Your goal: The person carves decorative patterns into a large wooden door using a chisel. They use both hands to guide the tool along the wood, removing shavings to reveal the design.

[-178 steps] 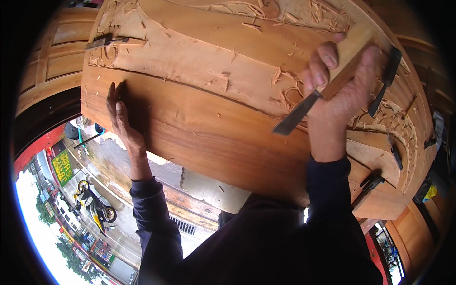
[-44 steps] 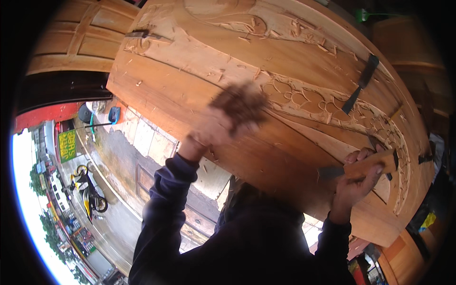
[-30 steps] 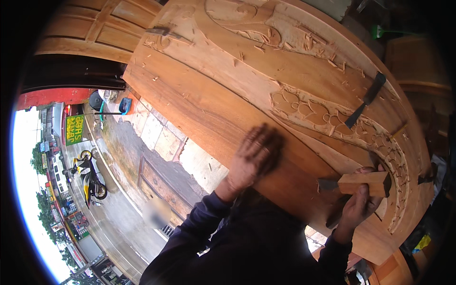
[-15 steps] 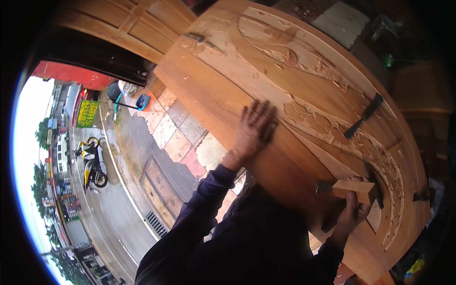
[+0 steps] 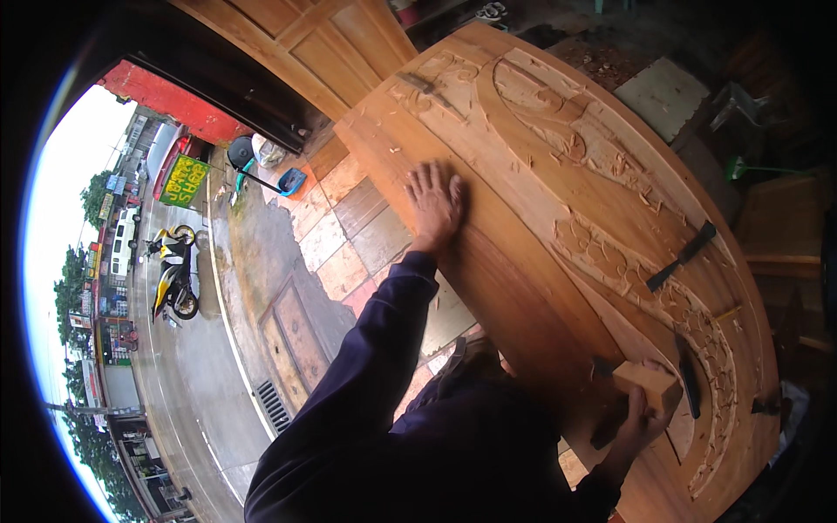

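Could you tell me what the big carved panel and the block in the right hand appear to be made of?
Carved panel: bare, unfinished wood, showing grain, relief carving and loose chips. Block in the right hand: paler raw wood, apparently, with plain sawn faces. The left hand lies flat on the panel.

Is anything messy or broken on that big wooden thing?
Nothing looks broken. Loose wood chips lie scattered over the carved wooden panel, thickest along the leafy carving. The left hand lies flat on the smooth part; the right hand grips a wooden block.
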`<state>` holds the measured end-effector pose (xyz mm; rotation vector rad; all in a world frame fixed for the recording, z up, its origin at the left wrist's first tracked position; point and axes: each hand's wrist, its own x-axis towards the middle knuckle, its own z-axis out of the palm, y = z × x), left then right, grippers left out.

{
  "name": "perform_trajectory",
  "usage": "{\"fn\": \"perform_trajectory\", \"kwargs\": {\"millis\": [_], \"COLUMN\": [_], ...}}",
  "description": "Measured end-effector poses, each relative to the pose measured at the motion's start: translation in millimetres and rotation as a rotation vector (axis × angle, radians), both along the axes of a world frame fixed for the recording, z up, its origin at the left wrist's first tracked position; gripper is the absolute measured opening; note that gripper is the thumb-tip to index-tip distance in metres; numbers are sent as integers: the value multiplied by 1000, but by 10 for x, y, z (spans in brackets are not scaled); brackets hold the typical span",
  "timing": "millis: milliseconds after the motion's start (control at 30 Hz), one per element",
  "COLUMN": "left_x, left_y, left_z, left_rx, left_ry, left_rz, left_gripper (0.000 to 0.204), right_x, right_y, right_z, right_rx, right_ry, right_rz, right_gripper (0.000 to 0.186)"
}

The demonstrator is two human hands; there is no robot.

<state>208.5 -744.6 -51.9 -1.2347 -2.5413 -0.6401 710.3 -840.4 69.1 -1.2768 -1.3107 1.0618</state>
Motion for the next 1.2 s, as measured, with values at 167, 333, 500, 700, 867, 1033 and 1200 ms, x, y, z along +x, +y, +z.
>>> {"fn": "perform_trajectory", "kwargs": {"millis": [167,333,500,700,867,1033,1200], "left_x": [776,763,-534,-1069,-922,-752,-457], "left_y": [-186,-493,-294,830,2196,2648,2638], "left_z": [331,475,378,730,493,231,951], "left_rx": [-284,-256,-1,159,294,111,-12], "left_ry": [113,-82,-167,-908,-1452,-1679,-1991], "left_rz": [-683,-939,-503,-812,-1141,-1269,-920], "left_gripper": [67,63,54,57,69,66,62], "right_x": [-41,-290,-1457,-3560,-4282,-4543,-4494], "right_y": [-55,427,1544,2941,3363,3307,3386], "right_z": [-81,-323,-311,-784,-874,-880,-955], "right_rx": [133,154,-44,-112,1,24,102], "right_ry": [-17,448,764,781,681,531,449], "right_rz": [-46,-177,-61,-116,-149,-127,-186], "right_gripper": [44,53,42,38,50,43,44]}}
